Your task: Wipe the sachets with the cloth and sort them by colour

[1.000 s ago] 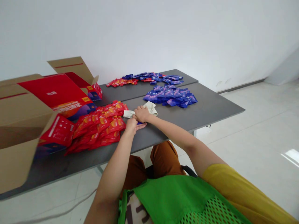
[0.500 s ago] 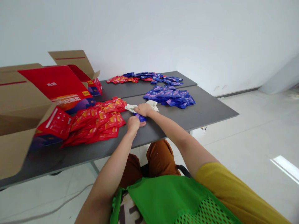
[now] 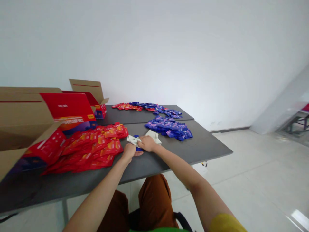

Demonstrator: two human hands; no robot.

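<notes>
My left hand (image 3: 128, 150) and my right hand (image 3: 147, 143) meet at the middle of the grey table (image 3: 205, 145). Both are closed around a small blue packet (image 3: 137, 148) that shows only as a sliver between them. A cream cloth (image 3: 152, 135) lies under and just behind my right hand. A heap of red packets (image 3: 91, 148) lies directly left of my left hand. A pile of blue packets (image 3: 169, 127) sits beyond my right hand.
An open cardboard box (image 3: 21, 122) with red printed cartons (image 3: 70, 111) stands at the left. A second open box (image 3: 96, 96) is behind it. Mixed red and blue packets (image 3: 147, 107) line the far table edge. White floor lies to the right.
The camera has tilted up, so the table sits lower in view. My hands stay together at the same spot by the cloth, and less of the blue packet shows now.
</notes>
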